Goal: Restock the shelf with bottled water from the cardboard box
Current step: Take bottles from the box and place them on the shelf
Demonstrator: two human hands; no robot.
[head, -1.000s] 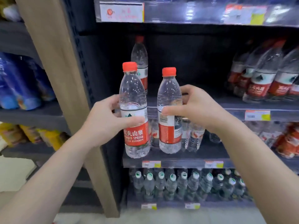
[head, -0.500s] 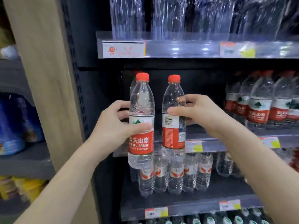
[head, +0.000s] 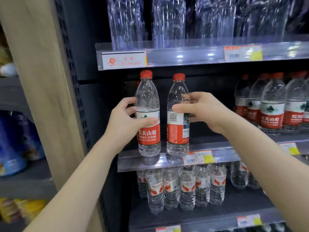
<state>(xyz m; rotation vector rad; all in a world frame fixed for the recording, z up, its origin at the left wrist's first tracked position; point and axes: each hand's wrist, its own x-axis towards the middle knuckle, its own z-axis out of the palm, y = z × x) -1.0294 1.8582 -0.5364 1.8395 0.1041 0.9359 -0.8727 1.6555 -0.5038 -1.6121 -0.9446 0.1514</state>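
Head view: the left hand [head: 127,121] wraps a clear plastic water bottle with a red cap and red label [head: 148,138], thumb across the label's white band and fingers curled behind. At its 3 o'clock, just beside but apart, the right hand [head: 205,111] grips a second clear red-capped bottle [head: 178,131], thumb in front above the barcode and fingers round the back. Both bottles are upright, their bases level with the clear front rail of the dark middle shelf [head: 150,162]; whether they rest on it I cannot tell. Further along this shelf at 3 o'clock stands a row of matching red-labelled bottles [head: 270,111]. At 6 o'clock, the shelf below holds smaller clear bottles [head: 187,186]. At 12 o'clock runs the upper shelf's rail [head: 184,54]. At 9 o'clock rises a pale wooden post [head: 41,81].
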